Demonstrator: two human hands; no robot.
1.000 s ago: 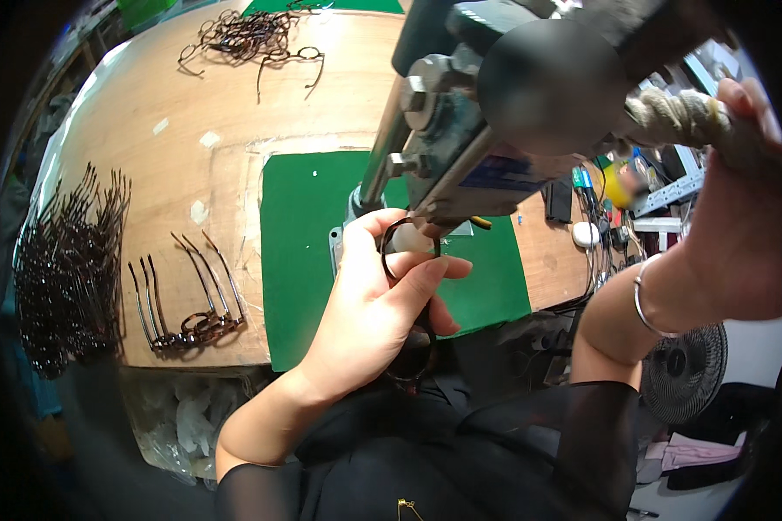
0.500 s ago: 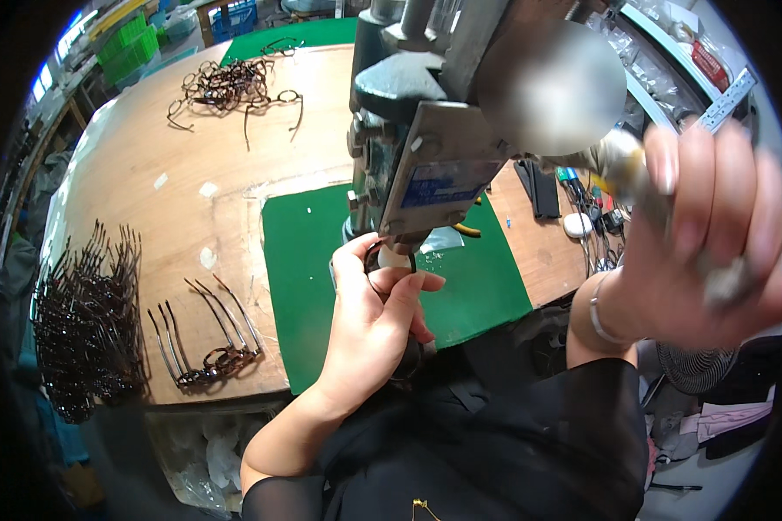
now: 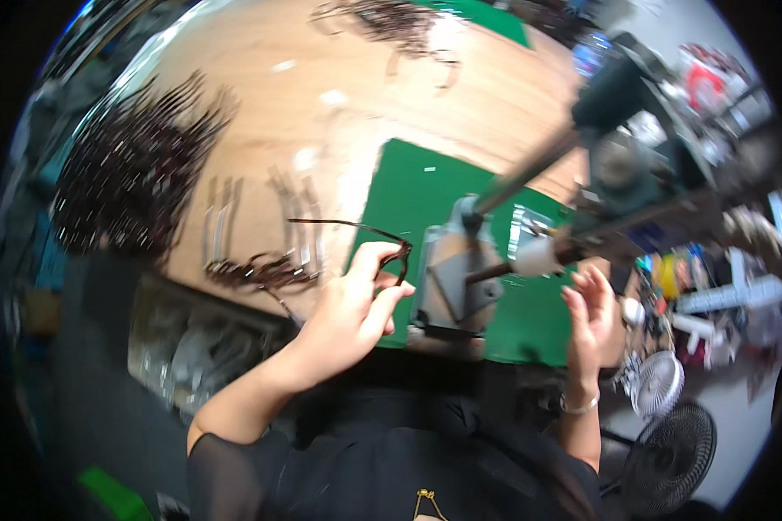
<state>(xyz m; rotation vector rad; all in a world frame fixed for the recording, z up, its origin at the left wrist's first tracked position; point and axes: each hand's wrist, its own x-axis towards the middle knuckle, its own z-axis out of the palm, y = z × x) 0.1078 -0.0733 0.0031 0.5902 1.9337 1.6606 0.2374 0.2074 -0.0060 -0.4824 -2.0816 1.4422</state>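
My left hand (image 3: pixel 343 304) pinches a dark eyeglass frame (image 3: pixel 401 253) between thumb and fingers. One temple of it points out to the left; the rest is partly behind my fingers. The hand is just left of the metal base of a bench press (image 3: pixel 460 291), apart from it. The press has a slanting column and a ram with a pale tip (image 3: pixel 537 259). My right hand (image 3: pixel 591 317) is raised to the right of the press, fingers loosely spread with nothing in them. Several more eyeglass frames (image 3: pixel 265 271) lie blurred on the table, left of my left hand.
The press stands on a green mat (image 3: pixel 400 174) on a wooden table (image 3: pixel 261 95). A large heap of dark eyeglass frames (image 3: pixel 135 169) fills the left side, and another pile (image 3: pixel 382 22) lies far back. Right of the table are a white fan (image 3: pixel 658 385) and a black fan (image 3: pixel 673 451).
My right hand has let go of the press handle and come down. My left hand has drawn the eyeglass frame out from under the ram to the left. The whole view has swung.
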